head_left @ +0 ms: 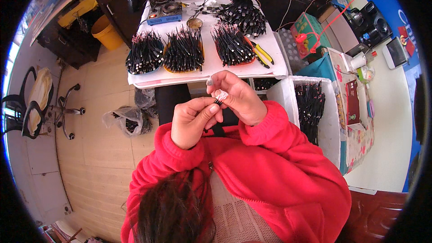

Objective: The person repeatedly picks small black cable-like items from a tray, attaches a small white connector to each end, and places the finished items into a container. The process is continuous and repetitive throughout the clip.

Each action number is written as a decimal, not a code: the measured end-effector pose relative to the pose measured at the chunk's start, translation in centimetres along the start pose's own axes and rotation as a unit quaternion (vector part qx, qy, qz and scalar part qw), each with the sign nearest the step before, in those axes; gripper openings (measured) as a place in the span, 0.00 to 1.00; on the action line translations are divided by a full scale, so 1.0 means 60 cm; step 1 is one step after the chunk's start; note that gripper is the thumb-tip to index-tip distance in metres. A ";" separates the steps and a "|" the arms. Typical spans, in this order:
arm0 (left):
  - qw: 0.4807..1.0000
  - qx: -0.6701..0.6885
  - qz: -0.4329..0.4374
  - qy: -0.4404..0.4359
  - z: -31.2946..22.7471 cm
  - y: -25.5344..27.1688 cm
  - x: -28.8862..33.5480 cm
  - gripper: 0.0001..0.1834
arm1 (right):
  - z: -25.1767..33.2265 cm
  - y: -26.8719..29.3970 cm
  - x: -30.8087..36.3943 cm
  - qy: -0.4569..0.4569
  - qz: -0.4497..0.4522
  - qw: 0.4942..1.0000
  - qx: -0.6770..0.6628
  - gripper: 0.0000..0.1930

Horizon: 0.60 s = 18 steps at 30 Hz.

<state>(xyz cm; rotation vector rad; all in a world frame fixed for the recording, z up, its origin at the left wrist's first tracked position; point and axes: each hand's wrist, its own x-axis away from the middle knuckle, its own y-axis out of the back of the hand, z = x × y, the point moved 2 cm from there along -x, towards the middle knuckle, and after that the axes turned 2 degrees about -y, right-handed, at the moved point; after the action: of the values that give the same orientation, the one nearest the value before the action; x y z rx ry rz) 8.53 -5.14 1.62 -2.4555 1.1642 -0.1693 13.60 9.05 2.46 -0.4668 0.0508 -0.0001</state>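
In front of my chest, my left hand (194, 119) is closed, pinching a few thin black cables (218, 102) between thumb and fingers. My right hand (240, 98) meets it from the right, its thumb and fingers bent around the upper ends of these cables. Something whitish (221, 95) shows at the right thumb, and a grey covering (209, 82) caps one right fingertip. Beyond both hands, the white table (180, 79) carries three trays packed with black cables: a left bundle (145, 54), a middle bundle (183, 51) and a right bundle (232, 46).
Yellow-handled pliers (263, 56) lie beside the right tray. Farther back are a blue device (164, 18), a small round tin (194, 24) and a heap of cables (243, 15). At right stands a white foam box (330, 121) holding cables. Plastic bags (128, 120) sit on the floor.
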 end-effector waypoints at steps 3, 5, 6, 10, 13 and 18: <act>1.000 -0.021 0.002 0.022 -0.003 0.003 0.007 0.08 | -0.006 0.004 0.001 0.018 -0.008 0.994 0.103 0.10; 1.000 -0.015 0.002 0.026 -0.004 0.006 0.008 0.08 | -0.005 0.005 -0.001 0.051 0.005 0.989 0.135 0.10; 1.000 -0.009 0.002 0.030 -0.004 0.007 0.009 0.08 | -0.003 0.006 -0.001 0.068 0.011 0.986 0.152 0.10; 0.999 -0.012 -0.011 0.035 -0.005 0.008 0.016 0.08 | 0.021 0.011 0.008 0.104 -0.058 0.956 0.268 0.16; 0.999 -0.021 -0.013 0.040 -0.005 0.004 0.017 0.08 | 0.031 -0.003 0.017 0.150 -0.024 0.839 0.523 0.17; 0.998 -0.040 -0.003 0.046 -0.001 0.003 0.013 0.08 | 0.014 -0.006 0.011 0.210 -0.073 0.846 0.485 0.13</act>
<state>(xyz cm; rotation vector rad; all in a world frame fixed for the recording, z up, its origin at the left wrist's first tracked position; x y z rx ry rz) 8.86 -5.87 1.56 -2.5446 1.2242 -0.2435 14.33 9.11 3.30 0.5628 0.4269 -0.2702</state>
